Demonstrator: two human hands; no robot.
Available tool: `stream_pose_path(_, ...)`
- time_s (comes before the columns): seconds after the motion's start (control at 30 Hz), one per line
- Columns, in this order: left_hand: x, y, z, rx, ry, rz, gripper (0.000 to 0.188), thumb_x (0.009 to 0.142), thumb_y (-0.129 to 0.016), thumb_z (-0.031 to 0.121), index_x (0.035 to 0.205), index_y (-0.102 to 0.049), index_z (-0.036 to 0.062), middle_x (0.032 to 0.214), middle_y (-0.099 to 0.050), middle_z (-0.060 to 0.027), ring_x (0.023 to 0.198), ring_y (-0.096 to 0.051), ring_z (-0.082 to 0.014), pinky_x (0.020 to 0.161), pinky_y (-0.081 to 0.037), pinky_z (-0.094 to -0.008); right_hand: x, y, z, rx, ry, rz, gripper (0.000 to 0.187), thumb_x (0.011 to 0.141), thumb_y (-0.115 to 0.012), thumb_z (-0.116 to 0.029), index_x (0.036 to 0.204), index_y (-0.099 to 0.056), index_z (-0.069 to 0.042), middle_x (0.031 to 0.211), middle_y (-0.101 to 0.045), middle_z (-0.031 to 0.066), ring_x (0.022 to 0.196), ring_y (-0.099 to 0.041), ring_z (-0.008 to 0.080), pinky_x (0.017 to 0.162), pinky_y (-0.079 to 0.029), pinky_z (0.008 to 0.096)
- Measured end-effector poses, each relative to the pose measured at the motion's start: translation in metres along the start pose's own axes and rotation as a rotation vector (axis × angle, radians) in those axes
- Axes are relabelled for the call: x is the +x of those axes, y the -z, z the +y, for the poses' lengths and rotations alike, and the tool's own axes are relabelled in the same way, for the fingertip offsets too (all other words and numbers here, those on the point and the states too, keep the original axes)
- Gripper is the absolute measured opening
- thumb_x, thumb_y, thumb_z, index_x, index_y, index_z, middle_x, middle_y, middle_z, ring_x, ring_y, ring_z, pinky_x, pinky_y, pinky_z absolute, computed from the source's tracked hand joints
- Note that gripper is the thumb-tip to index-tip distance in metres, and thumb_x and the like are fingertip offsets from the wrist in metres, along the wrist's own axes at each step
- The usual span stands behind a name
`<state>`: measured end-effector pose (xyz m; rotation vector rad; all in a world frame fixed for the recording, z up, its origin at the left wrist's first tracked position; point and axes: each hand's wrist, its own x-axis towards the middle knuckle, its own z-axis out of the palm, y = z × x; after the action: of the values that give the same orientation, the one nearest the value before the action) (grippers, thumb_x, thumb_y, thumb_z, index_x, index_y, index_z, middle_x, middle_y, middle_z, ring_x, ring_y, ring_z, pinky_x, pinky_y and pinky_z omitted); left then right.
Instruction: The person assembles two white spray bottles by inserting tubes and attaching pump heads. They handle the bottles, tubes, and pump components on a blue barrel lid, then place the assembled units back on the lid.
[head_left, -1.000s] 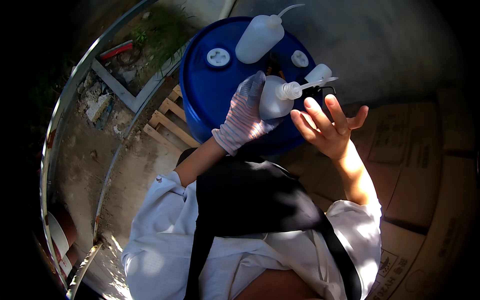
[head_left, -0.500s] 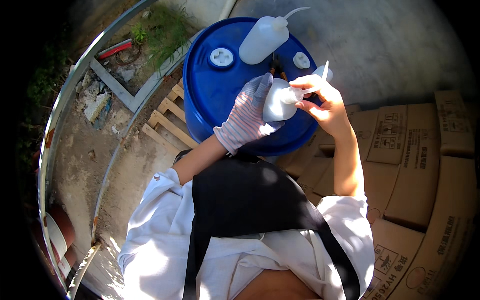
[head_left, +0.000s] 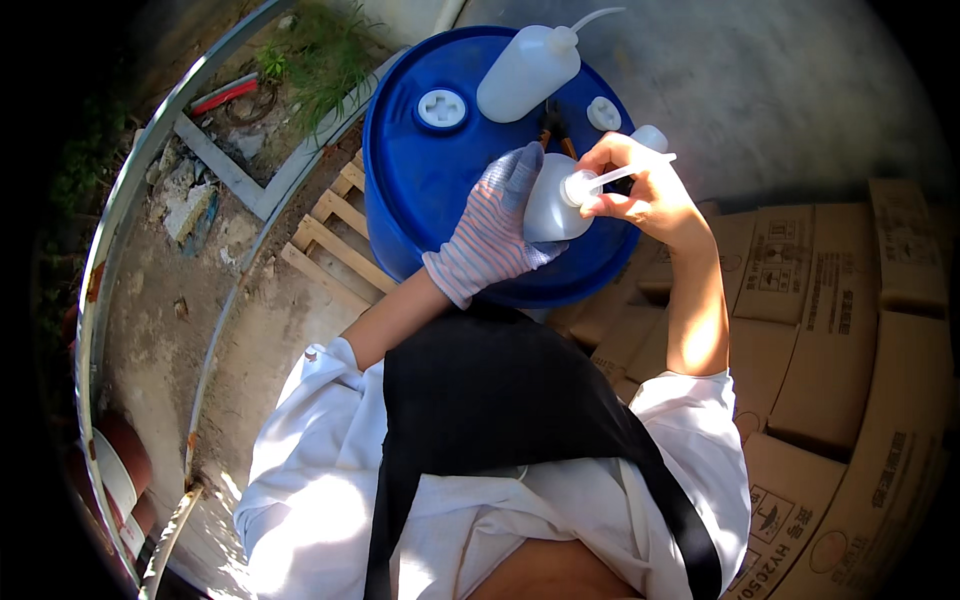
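My left hand [head_left: 493, 232], in a striped knit glove, is wrapped round the body of a white plastic squeeze bottle [head_left: 546, 205] held over the blue drum. Bare, my right hand [head_left: 655, 195] pinches the bottle's white cap [head_left: 578, 187] between thumb and fingers. From that cap a thin white spout [head_left: 632, 171] points off to the right, crossing the right hand. A larger white squeeze bottle [head_left: 525, 75] with a bent spout rests on the drum's far side. Pliers with orange handles [head_left: 556, 128] lie beyond my hands, partly hidden by the held bottle.
The blue drum [head_left: 415, 175] has two white plugs [head_left: 441, 110] in its top. Behind my right hand shows a white rounded thing [head_left: 650, 138], partly hidden. Stacked cardboard boxes [head_left: 835, 330] stand at the right. A wooden pallet [head_left: 330, 235] and a curved metal rail [head_left: 100, 260] are at the left.
My right hand has shifted slightly, its fingers closer round the cap. The spout has swung clockwise, its tip now further right and lower. The left hand stays almost in place.
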<state>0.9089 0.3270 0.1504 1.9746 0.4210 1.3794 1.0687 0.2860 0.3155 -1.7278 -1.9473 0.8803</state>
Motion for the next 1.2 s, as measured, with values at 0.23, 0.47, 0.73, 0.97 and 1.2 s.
stream_pose_path(0.23,-0.003,-0.005,-0.002,-0.015,0.018,0.025,0.109,0.064,-0.083,0.04,0.15,-0.024,0.0089,0.129,-0.05,-0.0258,0.113,-0.055,-0.0437,0.097,-0.047,-0.0482,-0.011,-0.013,0.025,0.228,0.337,0.155,0.051,0.073,-0.078,-0.015,0.12,-0.063,-0.006,0.118,-0.06,0.0076,0.112,-0.056,0.0207,0.098,-0.045,0.0351)
stream_pose_path(0.47,-0.003,-0.002,0.002,-0.012,0.039,0.022,0.105,0.063,-0.083,0.04,0.146,-0.029,0.0038,0.13,-0.05,-0.024,0.116,-0.054,-0.0422,0.099,-0.046,-0.0466,-0.013,-0.027,0.023,0.186,0.221,0.328,0.043,0.072,-0.076,-0.008,0.113,-0.064,-0.005,0.106,-0.063,0.0074,0.104,-0.059,0.0231,0.093,-0.046,0.0337)
stream_pose_path(0.73,-0.004,0.0,0.006,-0.019,0.106,-0.003,0.106,0.063,-0.084,0.038,0.147,-0.028,0.004,0.131,-0.05,-0.0235,0.116,-0.054,-0.0426,0.099,-0.047,-0.0461,-0.016,-0.027,0.034,0.14,0.286,0.296,0.059,0.077,-0.072,-0.001,0.133,-0.053,-0.005,0.114,-0.064,0.0087,0.112,-0.057,0.0197,0.099,-0.043,0.0328)
stream_pose_path(0.97,-0.005,0.0,0.004,-0.023,0.086,-0.004,0.108,0.063,-0.083,0.038,0.147,-0.026,0.0024,0.131,-0.05,-0.0238,0.117,-0.053,-0.0425,0.099,-0.046,-0.0466,-0.017,-0.034,0.026,0.066,0.068,0.274,0.072,0.074,-0.076,-0.015,0.14,-0.047,-0.006,0.123,-0.06,0.0076,0.12,-0.054,0.0203,0.106,-0.037,0.0348)
stream_pose_path(1.2,-0.006,-0.002,0.002,-0.024,0.112,-0.014,0.105,0.065,-0.082,0.039,0.148,-0.027,0.0028,0.131,-0.05,-0.0237,0.117,-0.053,-0.0422,0.1,-0.046,-0.0462,-0.015,-0.037,0.03,0.08,0.171,0.297,0.05,0.072,-0.082,-0.021,0.118,-0.065,-0.01,0.105,-0.065,0.0071,0.112,-0.055,0.0232,0.099,-0.042,0.0343)
